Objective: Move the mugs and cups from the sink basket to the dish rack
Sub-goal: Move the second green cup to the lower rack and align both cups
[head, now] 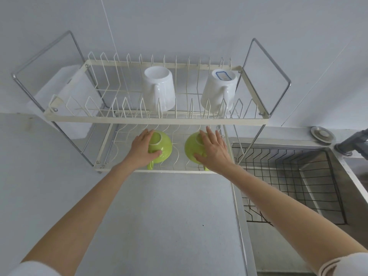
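L hand (142, 149) grips green cup (162, 145), R hand (214, 151) spread on 2nd cup (192, 145); both inverted, handles twd camera.

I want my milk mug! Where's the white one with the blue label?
The white mug with the blue label stands upside down at the upper rack tier's right end.

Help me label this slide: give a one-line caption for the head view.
Both hands, left and right, rest on inverted green cups on the dish rack's lower tier; two white mugs above.
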Motion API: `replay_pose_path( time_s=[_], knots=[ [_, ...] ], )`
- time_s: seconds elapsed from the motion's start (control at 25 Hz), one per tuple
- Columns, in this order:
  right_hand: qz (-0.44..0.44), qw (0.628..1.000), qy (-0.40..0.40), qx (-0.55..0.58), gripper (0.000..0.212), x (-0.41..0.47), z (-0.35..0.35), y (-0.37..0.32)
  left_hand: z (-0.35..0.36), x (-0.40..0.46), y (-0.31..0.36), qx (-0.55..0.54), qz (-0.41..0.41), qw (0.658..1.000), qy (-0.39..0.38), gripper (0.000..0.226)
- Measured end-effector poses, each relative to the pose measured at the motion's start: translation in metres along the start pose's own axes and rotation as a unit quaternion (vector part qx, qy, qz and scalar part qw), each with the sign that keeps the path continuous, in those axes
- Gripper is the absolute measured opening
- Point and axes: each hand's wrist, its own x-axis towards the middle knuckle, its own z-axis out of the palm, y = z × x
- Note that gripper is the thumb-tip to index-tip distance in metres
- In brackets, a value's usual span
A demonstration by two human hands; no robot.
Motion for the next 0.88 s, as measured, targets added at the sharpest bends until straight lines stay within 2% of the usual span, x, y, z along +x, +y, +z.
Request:
replay_pose_path(
  time_s=[0.2, 0.4, 0.88],
  knots=[
    [0.008, 0.999, 0.002, 0.043, 0.075, 0.000, 0.003, 0.005, 0.014, 0.001, 0.011, 0.011, -0.005, 0.999, 0.035, 0.074],
    [-0.005, 0.999, -0.005, 0.036, 0.078, 0.000, -0.006, 0.012, 0.026, 0.001, 0.028, 0.032, 0.020, 0.999, 0.017, 0.075],
    [-0.005, 1.000, -0.009, 0.029, 0.080, -0.001, -0.009, 0.018, 0.025, 0.005, 0.024, 0.045, 0.014, 0.999, -0.001, 0.079]
  ],
)
